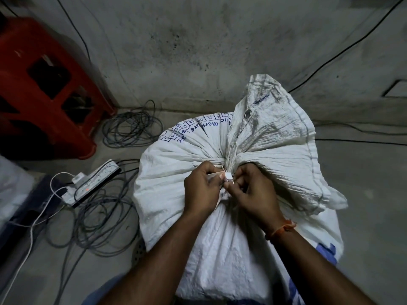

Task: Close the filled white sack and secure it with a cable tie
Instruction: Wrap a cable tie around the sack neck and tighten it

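A filled white woven sack [220, 238] with blue print stands on the floor in front of me. Its mouth is gathered into a tight neck, and the loose top flap [275, 128] fans out behind and to the right. A white cable tie [228, 175] circles the neck. My left hand [201, 190] pinches the tie's strap on the left side of the neck. My right hand [253, 192] grips the tie's head end and the bunched fabric on the right. The tie's loop around the back of the neck is hidden.
A red plastic stool [44, 84] stands at the left by the wall. A white power strip [92, 183] and tangled grey cables [132, 126] lie on the concrete floor left of the sack. Black wires [352, 44] run along the wall and floor at the right.
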Motion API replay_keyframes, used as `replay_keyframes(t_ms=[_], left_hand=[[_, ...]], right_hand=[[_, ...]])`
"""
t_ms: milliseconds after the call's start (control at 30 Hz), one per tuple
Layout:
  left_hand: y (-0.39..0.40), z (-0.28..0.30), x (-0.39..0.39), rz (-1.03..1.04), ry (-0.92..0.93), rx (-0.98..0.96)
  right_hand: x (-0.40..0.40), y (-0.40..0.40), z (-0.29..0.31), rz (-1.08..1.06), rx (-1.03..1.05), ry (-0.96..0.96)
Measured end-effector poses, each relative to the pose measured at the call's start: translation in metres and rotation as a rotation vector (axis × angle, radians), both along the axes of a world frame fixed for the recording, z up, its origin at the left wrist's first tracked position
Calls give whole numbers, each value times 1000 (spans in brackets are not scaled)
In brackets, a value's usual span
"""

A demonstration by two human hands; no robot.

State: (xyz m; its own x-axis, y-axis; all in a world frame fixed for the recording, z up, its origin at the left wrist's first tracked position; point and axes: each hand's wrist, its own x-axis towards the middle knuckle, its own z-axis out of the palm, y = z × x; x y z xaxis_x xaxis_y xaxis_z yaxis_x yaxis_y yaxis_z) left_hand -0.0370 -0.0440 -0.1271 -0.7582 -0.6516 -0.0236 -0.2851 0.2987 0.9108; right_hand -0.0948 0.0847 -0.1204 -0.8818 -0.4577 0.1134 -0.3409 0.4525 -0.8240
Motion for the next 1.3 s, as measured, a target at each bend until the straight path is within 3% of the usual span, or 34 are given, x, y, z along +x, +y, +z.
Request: replay_keyframes(t_ms=[167, 500, 667, 833, 1167, 1300], left_hand=[[-4, 0, -1, 10, 1, -6], [-1, 1, -1, 17, 10, 13], [0, 1, 0, -29, 14, 6], [-9, 2, 1, -85, -27, 83], [-10, 11, 2, -116, -45, 163], [-13, 9, 1, -124, -104, 175]], right_hand=[[-18, 9, 1, 281, -77, -142], [-4, 0, -4, 91, -10, 102], [-4, -2, -6, 53, -45, 115], [-10, -2, -7, 65, -93, -5], [-16, -1, -10, 118, -154, -60], [-23, -3, -12, 200, -181, -248]])
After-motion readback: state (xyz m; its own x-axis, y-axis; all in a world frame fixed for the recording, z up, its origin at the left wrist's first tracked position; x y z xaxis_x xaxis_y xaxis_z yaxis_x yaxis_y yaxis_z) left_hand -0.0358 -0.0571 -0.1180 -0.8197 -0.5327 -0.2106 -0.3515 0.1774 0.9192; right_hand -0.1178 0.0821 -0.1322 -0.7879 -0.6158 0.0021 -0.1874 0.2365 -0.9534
